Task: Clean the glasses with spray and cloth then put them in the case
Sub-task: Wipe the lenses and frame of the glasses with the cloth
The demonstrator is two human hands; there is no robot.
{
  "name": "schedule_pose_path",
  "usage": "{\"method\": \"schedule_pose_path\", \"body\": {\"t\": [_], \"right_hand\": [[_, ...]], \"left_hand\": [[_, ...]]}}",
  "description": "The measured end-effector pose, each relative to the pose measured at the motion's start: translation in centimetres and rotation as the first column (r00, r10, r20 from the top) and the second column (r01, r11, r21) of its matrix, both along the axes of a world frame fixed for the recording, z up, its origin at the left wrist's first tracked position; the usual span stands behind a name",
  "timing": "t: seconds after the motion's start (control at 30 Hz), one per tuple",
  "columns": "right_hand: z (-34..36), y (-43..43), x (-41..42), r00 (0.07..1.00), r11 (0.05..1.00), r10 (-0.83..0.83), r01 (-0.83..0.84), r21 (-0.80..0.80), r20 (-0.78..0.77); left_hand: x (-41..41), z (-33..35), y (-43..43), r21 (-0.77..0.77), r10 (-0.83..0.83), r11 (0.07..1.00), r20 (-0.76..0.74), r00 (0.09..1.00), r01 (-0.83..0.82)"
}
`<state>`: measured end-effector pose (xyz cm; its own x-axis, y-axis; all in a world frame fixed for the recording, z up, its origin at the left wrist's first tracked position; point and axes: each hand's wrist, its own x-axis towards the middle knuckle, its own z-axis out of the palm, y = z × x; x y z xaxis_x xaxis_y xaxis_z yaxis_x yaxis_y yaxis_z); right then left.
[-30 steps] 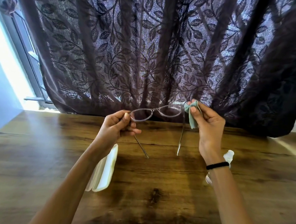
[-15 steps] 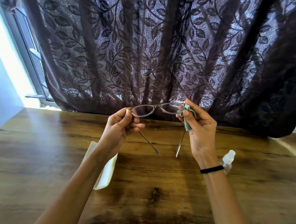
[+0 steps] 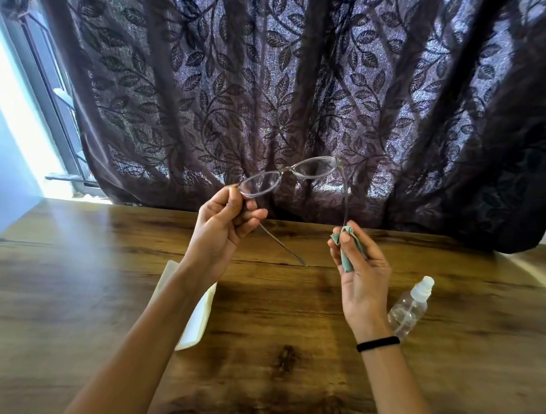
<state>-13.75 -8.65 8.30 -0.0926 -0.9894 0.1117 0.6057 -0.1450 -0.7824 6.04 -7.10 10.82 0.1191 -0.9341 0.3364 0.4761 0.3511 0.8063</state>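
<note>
My left hand [image 3: 220,226] holds the clear-framed glasses [image 3: 288,174] by the left end of the frame, raised above the table with both temple arms open and hanging down. The frame tilts up to the right. My right hand [image 3: 361,271] pinches a small green cloth [image 3: 346,251] around the tip of the right temple arm, well below the lens. A white glasses case [image 3: 198,313] lies on the table under my left forearm, partly hidden by it. A clear spray bottle [image 3: 411,305] with a white cap lies just right of my right wrist.
A wooden table [image 3: 282,359] fills the lower view. A dark leaf-patterned curtain [image 3: 277,89] hangs along its far edge. A bright window [image 3: 24,96] and a pale wall stand at the left.
My right hand with the cloth has slid down from the right lens to the tip of the right temple arm. The glasses have tilted, the right side rising.
</note>
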Motion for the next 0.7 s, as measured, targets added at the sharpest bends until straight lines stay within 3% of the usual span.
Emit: {"method": "schedule_pose_path", "body": {"t": [0.13, 0.27, 0.5, 0.7], "right_hand": [[-0.3, 0.1, -0.1, 0.999, 0.999, -0.05, 0.05, 0.017, -0.022], [-0.7, -0.2, -0.4, 0.976, 0.986, -0.164, 0.167, 0.007, -0.141], [-1.2, -1.3, -0.9, 0.897, 0.946, -0.323, 0.312, -0.083, -0.303], [-1.5, -2.3, -1.7, 0.777, 0.94, -0.341, 0.29, -0.179, -0.53]], "left_hand": [[0.0, -0.3, -0.1, 0.008, -0.012, 1.0, 0.022, 1.0, 0.012], [0.0, -0.4, -0.1, 0.05, 0.036, 0.998, 0.046, 0.998, -0.038], [1.1, -0.4, 0.3, 0.168, -0.008, 0.984, 0.358, 0.934, -0.056], [1.6, -0.1, 0.3, 0.15, -0.002, 0.987, 0.344, 0.939, -0.053]]}}
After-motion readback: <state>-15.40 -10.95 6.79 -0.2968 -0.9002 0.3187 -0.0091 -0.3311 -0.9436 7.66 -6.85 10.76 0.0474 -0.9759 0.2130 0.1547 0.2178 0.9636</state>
